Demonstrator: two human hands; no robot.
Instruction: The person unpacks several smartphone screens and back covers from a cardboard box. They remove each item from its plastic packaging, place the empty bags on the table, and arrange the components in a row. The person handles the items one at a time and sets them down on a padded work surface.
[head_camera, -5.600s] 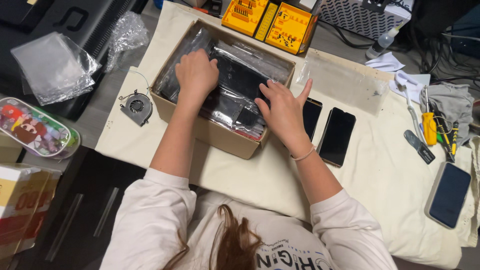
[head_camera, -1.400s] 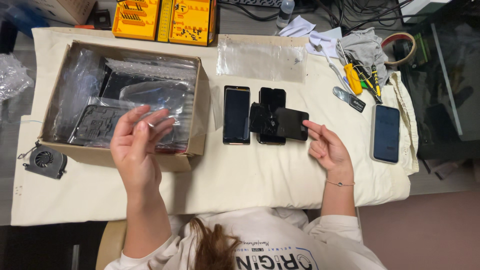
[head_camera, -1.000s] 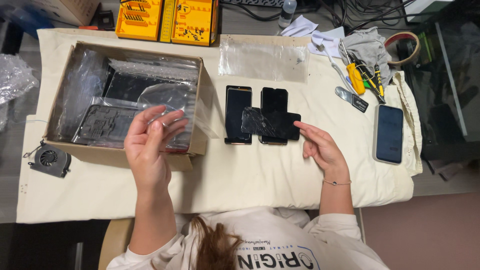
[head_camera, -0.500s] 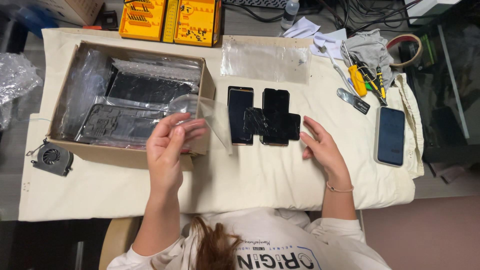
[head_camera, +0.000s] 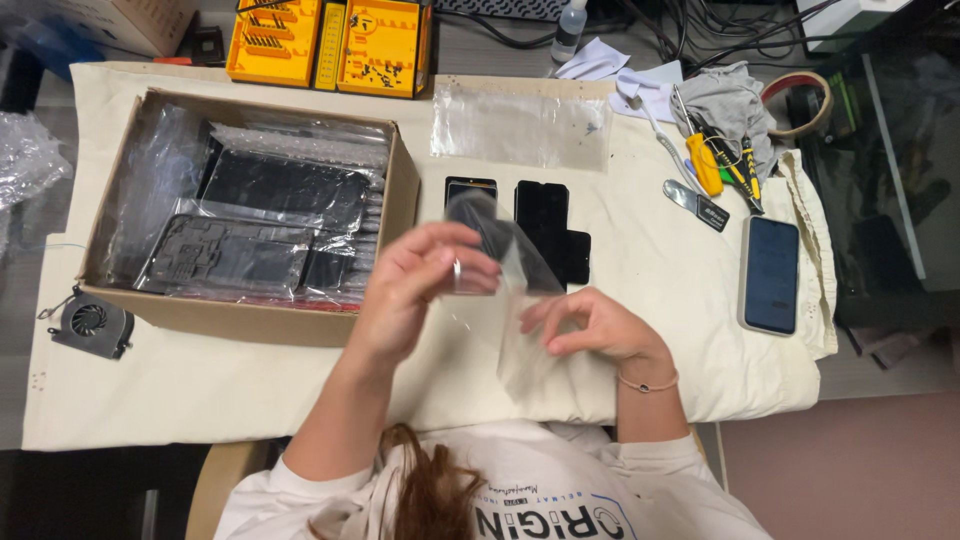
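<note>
Both hands (head_camera: 420, 290) grip clear bag (head_camera: 520, 320), long axis near-vertical.

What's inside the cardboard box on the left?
The cardboard box holds dark flat phone panels wrapped in clear plastic sleeves, stacked in layers. Only the top layer shows; whatever lies beneath, and the box floor, is covered.
</note>
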